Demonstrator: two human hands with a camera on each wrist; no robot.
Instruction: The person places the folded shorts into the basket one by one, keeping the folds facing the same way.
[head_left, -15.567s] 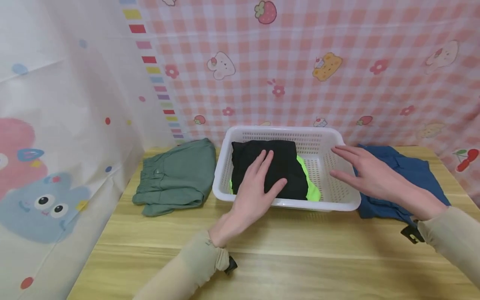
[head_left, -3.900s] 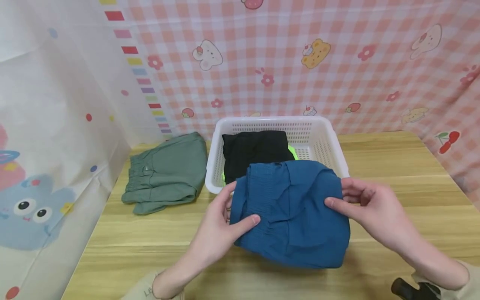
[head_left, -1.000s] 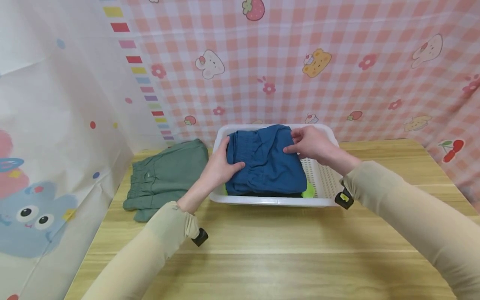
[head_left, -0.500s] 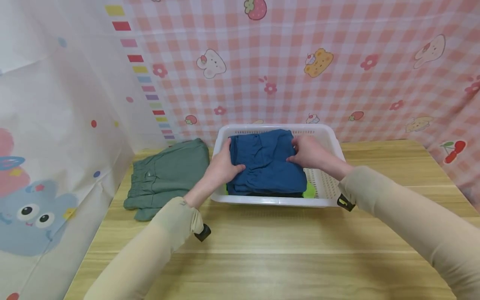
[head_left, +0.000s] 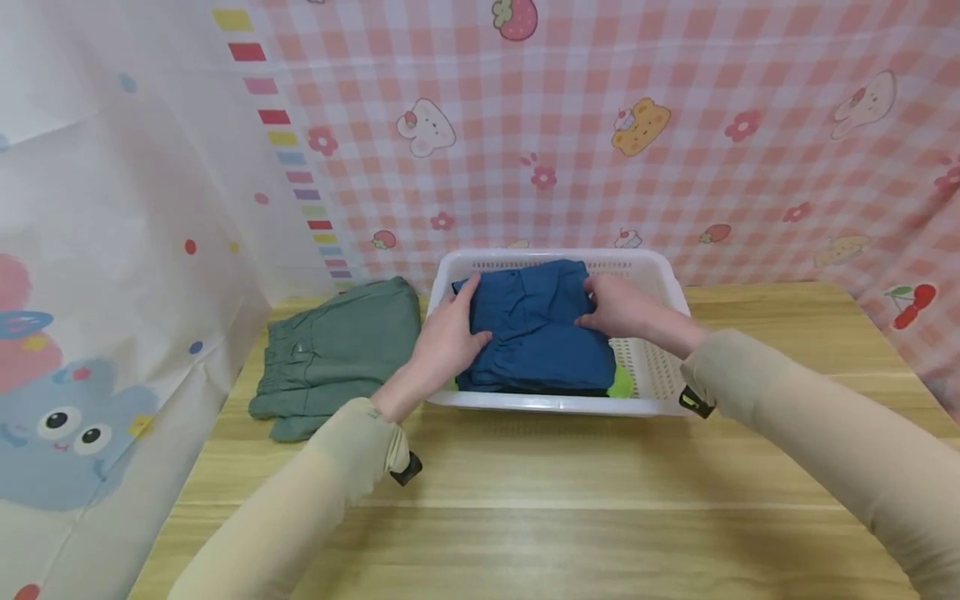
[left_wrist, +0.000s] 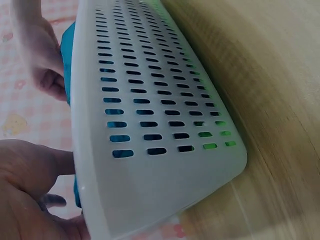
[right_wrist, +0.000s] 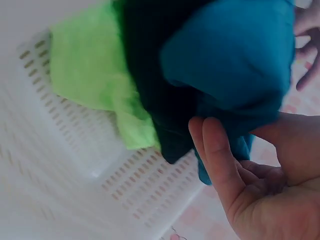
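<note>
Folded blue shorts (head_left: 536,333) with a gathered waistband lie on top of the stack in the white plastic basket (head_left: 551,404). Beneath them, the right wrist view shows a black folded garment (right_wrist: 142,60) and a lime-green one (right_wrist: 87,65). My left hand (head_left: 448,337) rests along the shorts' waistband side, fingers extended and thumb on top; a corner of cloth pokes out beyond the fingers. At the opposite side my right hand (head_left: 621,307) pinches the edge of the blue shorts, thumb above and fingers below. The basket wall (left_wrist: 165,185) hides most of the stack in the left wrist view.
Folded grey-green shorts (head_left: 341,354) lie on the wooden table (head_left: 540,500), left of the basket. A pink checked cloth (head_left: 480,108) hangs behind the basket, and a white printed sheet (head_left: 127,208) hangs at the left.
The blue shorts moved from above the table's front into the basket, over the black garment. Since half a second ago, my left hand has slid slightly inward over their left edge.
</note>
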